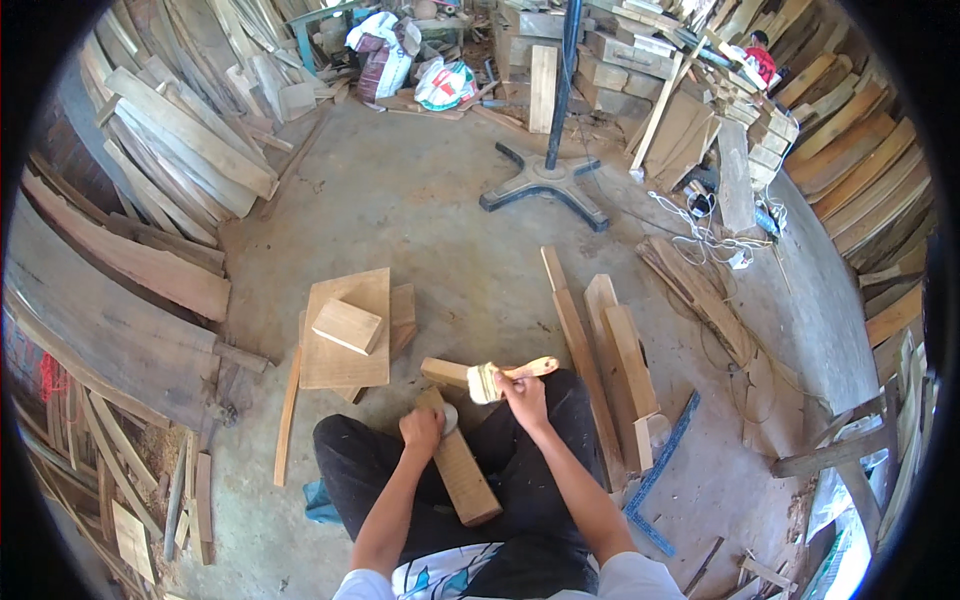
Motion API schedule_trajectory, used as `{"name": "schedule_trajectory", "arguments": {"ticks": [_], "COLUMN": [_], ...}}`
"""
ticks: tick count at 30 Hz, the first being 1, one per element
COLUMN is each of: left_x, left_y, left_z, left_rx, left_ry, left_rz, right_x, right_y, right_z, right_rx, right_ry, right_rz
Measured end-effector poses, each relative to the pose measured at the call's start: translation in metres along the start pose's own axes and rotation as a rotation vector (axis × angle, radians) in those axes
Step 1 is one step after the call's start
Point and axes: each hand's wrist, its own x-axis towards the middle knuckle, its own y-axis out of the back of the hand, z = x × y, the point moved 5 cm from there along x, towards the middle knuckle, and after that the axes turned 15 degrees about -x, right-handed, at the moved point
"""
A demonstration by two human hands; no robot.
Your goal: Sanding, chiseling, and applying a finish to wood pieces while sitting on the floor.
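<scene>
A wooden block [465,475] lies slantwise across my lap, between my legs. My left hand [422,428] is closed around its upper part. A pale round disc-like thing [450,418] shows at the block's edge, right beside the fingers; its kind is unclear, and I cannot tell whether the fingers hold it too. Above my right thigh, my right hand [526,402] grips a wide paintbrush [533,368] with a wooden handle. Its pale bristles [483,384] point left, apart from the block. Just beyond my hands, another wooden piece [442,372] lies on the floor.
A small block [347,327] rests on a square board [345,370] ahead to the left. Long timbers [580,380] and a blue carpenter's square [665,470] lie to my right. A black stand [545,185] and white cords [700,230] are farther off. Planks [190,140] line the sides.
</scene>
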Motion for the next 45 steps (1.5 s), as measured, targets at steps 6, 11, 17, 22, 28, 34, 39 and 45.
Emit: {"name": "schedule_trajectory", "arguments": {"ticks": [6,11,17,22,28,34,39,45], "left_x": [-0.127,-0.094,0.025,0.006,-0.134,-0.083,0.019,-0.007], "left_y": [0.048,0.03,0.0,-0.005,0.058,0.015,-0.005,-0.013], "left_z": [0.099,0.074,-0.029,-0.006,0.086,0.071,0.006,0.032], "left_rx": [-0.064,-0.042,-0.052,0.065,-0.057,-0.005,0.076,0.041], "left_ry": [-0.353,-0.291,0.072,0.027,-0.215,-0.168,0.079,0.008], "left_rz": [-0.249,-0.283,0.044,-0.088,-0.345,-0.274,-0.085,-0.188], "right_x": [0.004,0.006,0.001,0.002,0.002,0.004,-0.002,0.0], "right_y": [0.004,0.005,-0.001,-0.007,0.0,0.016,-0.005,0.004], "right_z": [0.015,0.019,0.005,0.012,0.005,0.008,-0.001,0.008], "right_rx": [-0.002,0.013,-0.055,-0.017,-0.043,-0.133,-0.074,-0.082], "right_ry": [-0.055,-0.05,0.018,0.012,-0.003,0.01,0.003,0.028], "right_rz": [0.029,0.019,0.054,0.012,-0.004,0.069,-0.015,0.018]}}
